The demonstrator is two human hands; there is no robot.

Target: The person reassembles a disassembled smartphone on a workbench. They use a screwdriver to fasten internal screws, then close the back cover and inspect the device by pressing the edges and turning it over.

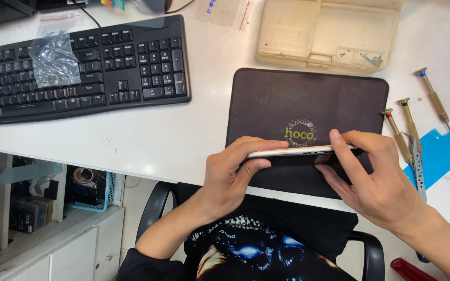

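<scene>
Pinching a thin phone (pixel 302 152) edge-on, the left hand (pixel 230 174) and right hand (pixel 371 179) each keep a closed grip on one end, above a dark mat (pixel 298 99) on the white bench (pixel 183 140); 3 screwdrivers (pixel 410 122) lie just right.

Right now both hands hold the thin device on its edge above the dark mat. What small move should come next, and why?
Probably lower the phone flat onto the dark mat. The left hand and right hand pinch only its ends, so it hangs unsupported on edge. The screwdrivers and tweezers lie beside the mat, and neither hand is free to take one.
</scene>
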